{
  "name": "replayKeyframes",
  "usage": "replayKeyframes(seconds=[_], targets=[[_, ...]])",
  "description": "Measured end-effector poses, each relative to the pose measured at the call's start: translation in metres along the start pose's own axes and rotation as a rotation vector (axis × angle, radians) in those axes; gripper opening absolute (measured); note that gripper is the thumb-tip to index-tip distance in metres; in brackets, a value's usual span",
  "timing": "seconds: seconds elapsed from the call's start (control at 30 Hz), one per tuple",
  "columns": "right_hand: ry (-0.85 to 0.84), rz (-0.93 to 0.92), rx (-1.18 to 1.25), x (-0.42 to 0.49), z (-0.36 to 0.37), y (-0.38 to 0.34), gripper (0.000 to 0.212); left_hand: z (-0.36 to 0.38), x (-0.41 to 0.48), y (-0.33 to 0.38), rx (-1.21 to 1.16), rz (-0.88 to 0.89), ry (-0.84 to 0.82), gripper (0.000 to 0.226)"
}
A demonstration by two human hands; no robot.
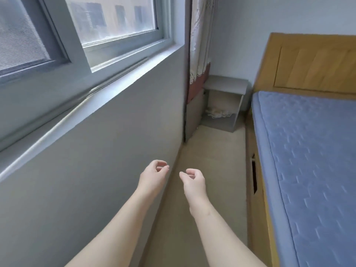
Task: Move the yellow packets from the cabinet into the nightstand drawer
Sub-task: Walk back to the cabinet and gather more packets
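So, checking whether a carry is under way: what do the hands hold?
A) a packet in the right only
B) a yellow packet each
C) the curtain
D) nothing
D: the left hand and right hand are loosely curled in mid-air, nothing in them.

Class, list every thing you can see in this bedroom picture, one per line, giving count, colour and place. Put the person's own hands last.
window: one, grey frame, upper left wall
curtain: one, white lace with a red-brown band, far corner
nightstand: one, grey, between curtain and bed
pale crumpled item: one, whitish, in the nightstand's open compartment
headboard: one, light wood, upper right
mattress: one, blue, right side
floor: one, beige, between wall and bed
left hand: one, loosely curled, empty, low centre
right hand: one, loosely curled, empty, beside it
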State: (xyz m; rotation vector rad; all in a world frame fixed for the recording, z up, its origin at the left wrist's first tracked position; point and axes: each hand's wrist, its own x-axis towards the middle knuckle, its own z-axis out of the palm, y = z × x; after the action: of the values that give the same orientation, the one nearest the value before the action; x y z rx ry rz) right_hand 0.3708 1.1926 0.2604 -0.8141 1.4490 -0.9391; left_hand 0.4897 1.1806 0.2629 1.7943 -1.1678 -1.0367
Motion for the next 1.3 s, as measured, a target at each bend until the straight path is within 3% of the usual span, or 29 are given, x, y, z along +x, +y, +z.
replayKeyframes(seconds=[0.37,0.9,1.3], targets=[[0.296,0.093,0.113,0.155,-0.015,-0.053,0.031,0.073,0.182,0.063,0.169,0.108,-0.308,0.012],[0.266,0.017,0.076,0.491,-0.092,-0.227,0.034,0.222,0.490,0.211,0.126,0.062,-0.258,0.013],[0.382,0.012,0.083,0.762,-0.131,-0.337,0.030,0.343,0.761,0.306,0.179,0.128,-0.351,0.012]])
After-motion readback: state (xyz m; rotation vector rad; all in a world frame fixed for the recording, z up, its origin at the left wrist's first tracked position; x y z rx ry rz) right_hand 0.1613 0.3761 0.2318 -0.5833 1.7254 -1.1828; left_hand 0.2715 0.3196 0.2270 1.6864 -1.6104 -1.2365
